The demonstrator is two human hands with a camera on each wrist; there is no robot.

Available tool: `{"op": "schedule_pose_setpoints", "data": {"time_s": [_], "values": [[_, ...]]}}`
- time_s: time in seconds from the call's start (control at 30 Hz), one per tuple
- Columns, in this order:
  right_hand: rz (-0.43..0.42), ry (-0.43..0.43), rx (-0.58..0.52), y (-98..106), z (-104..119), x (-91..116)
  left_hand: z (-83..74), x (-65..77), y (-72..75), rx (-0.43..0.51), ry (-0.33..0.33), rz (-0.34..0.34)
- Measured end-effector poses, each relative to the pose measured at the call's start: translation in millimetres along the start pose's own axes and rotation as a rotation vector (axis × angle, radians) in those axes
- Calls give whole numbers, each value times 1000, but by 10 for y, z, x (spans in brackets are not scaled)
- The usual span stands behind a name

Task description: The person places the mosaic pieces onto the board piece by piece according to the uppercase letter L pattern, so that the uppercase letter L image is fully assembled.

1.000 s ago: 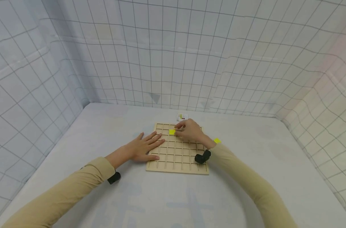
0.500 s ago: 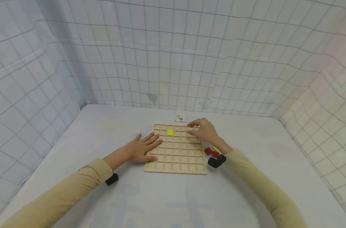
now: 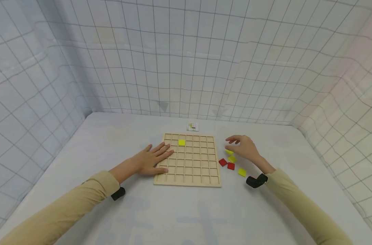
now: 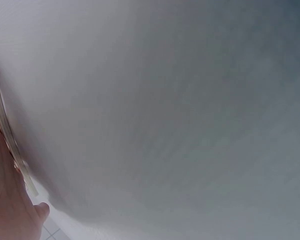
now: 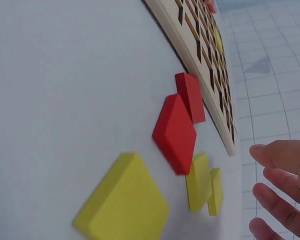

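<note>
A wooden grid board (image 3: 188, 160) lies flat on the table, with one yellow tile (image 3: 181, 142) set in a cell of its second row from the back. My left hand (image 3: 150, 160) rests on the board's left edge, fingers spread and straight. Right of the board my right hand (image 3: 242, 148) hovers with parted, loosely bent fingers and nothing between them in the right wrist view. Below and beside it lie two red tiles (image 5: 175, 134) and several yellow tiles (image 5: 125, 202). The hand partly covers the farthest yellow tile (image 3: 229, 152) in the head view.
A small card (image 3: 192, 126) with a printed grid and coloured cells lies behind the board. White cloth walls (image 3: 186, 68) with dark grid lines enclose the table (image 3: 127, 217) at the back and both sides.
My right hand has moved right, away from the tile in the board, to above the loose tiles, uncovering the board's right side. My left hand has stayed on the board.
</note>
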State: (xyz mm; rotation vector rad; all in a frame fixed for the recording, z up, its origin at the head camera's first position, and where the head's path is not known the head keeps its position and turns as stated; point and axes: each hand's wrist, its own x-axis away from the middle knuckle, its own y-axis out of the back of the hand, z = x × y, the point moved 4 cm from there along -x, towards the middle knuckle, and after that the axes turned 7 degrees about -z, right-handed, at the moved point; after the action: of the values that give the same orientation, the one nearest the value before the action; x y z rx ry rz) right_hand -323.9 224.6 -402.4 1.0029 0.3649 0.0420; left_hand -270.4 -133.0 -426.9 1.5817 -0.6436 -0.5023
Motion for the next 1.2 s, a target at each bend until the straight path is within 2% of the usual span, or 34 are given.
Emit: {"op": "schedule_pose_setpoints", "data": {"time_s": [0.2,0.47,0.8,1.2], "values": [[23,-83,21,7,-179,98,-9,27,8,-2,-3,-8],[64,-148,79,-46,-245,183,-14,38,-1,12,4,-12],[62,-109,38,-78,-188,130,-3,31,8,6,5,-24],[64,-69,85,-89,-148,80,-14,28,15,21,-6,-32]]}}
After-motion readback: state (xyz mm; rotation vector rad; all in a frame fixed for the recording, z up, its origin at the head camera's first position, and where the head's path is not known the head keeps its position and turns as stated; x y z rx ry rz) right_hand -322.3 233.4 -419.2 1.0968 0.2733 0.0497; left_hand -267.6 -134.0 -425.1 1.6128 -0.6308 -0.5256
